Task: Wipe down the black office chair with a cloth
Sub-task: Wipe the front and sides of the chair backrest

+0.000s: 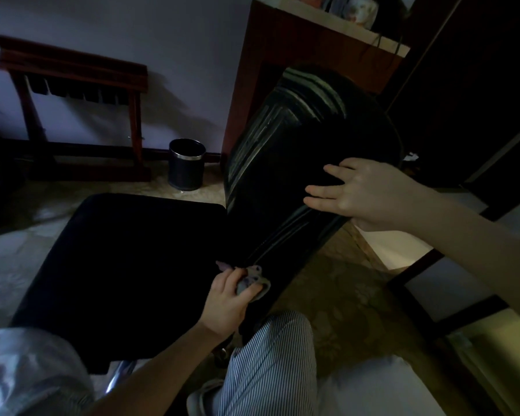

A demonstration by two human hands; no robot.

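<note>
The black office chair fills the middle of the view, its flat seat (126,265) at the left and its glossy ribbed backrest (282,151) rising to the right. My left hand (227,304) grips a small crumpled grey cloth (252,282) against the lower edge of the backrest, where it meets the seat. My right hand (364,193) lies flat on the backrest's back side with fingers straight, thumb tucked under the edge.
A black waste bin (186,163) with a metal rim stands on the floor beyond the seat. A dark wooden rack (72,73) leans at the wall on the left, a wooden desk (282,49) behind the backrest. My striped trouser knee (270,355) is below the chair.
</note>
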